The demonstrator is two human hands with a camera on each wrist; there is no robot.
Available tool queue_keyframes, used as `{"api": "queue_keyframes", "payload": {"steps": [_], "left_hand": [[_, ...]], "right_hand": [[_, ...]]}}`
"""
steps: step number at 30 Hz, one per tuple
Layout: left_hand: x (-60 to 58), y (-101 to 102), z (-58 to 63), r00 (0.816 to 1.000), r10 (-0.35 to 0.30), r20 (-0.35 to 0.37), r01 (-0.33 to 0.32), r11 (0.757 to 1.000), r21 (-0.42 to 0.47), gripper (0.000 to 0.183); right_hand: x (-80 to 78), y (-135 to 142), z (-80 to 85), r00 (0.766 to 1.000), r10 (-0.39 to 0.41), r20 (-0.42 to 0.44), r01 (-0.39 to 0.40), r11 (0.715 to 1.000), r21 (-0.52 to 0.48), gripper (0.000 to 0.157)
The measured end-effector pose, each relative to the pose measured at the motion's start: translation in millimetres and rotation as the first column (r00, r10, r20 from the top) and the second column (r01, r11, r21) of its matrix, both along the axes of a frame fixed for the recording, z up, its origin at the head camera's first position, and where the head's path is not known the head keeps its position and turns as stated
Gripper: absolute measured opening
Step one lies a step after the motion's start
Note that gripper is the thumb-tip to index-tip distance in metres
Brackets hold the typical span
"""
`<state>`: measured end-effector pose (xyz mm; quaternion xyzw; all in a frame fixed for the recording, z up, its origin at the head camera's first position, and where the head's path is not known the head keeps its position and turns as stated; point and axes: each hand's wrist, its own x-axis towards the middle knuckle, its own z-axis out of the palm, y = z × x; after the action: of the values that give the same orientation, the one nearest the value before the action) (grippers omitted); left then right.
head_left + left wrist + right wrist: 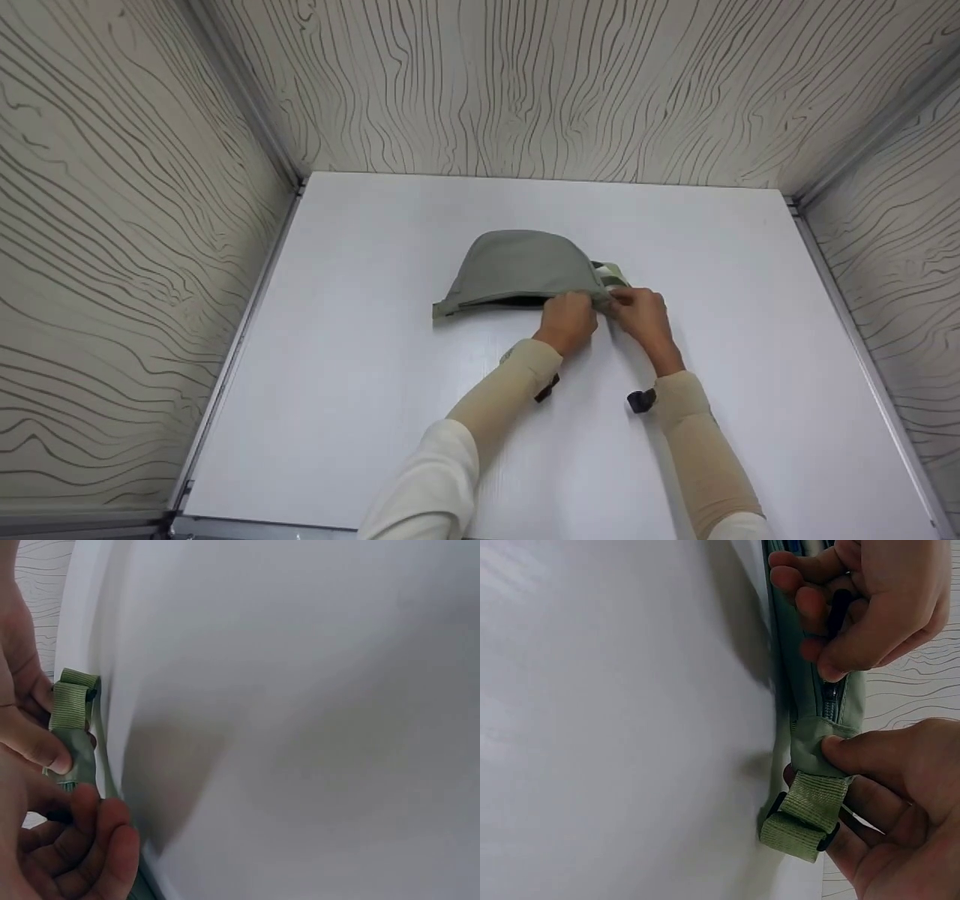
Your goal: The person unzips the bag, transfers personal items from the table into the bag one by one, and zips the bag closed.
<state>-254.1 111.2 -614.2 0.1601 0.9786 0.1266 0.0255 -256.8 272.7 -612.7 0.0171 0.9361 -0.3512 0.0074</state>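
Note:
A grey-green waist bag (521,262) lies on the white table, its curved edge toward the back wall and its zipped edge toward me. The zip is partly parted, showing a dark gap. My left hand (568,322) pinches the black zip pull (840,611) near the bag's right end. Beside it, my right hand (643,315) grips the fabric end tab (814,746), thumb on top. A green webbing strap (810,802) with a dark buckle hangs from that tab. In the left wrist view, the left hand's fingers hide the zip pull.
The white table (360,390) has metal rails along its sides. Wood-grain patterned panels (480,90) stand behind and at both sides. Part of a patterned green strap (611,274) shows behind the bag's right side.

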Motion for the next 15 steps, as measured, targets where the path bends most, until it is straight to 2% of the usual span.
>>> {"api": "queue_keyframes", "payload": {"steps": [6,15], "left_hand": [[-1.2,-1.0,-0.4,1.000,0.002,-0.007,-0.002,1.000,0.007,0.019],[-2.7,-1.8,-2.7,1.000,0.016,0.022,-0.016,1.000,-0.005,0.019]], "right_hand": [[0.8,0.6,-0.8,0.999,0.007,-0.042,-0.006,1.000,0.006,0.030],[1.1,-0.2,-1.2,1.000,0.001,-0.009,-0.001,1.000,-0.024,0.030]]}}
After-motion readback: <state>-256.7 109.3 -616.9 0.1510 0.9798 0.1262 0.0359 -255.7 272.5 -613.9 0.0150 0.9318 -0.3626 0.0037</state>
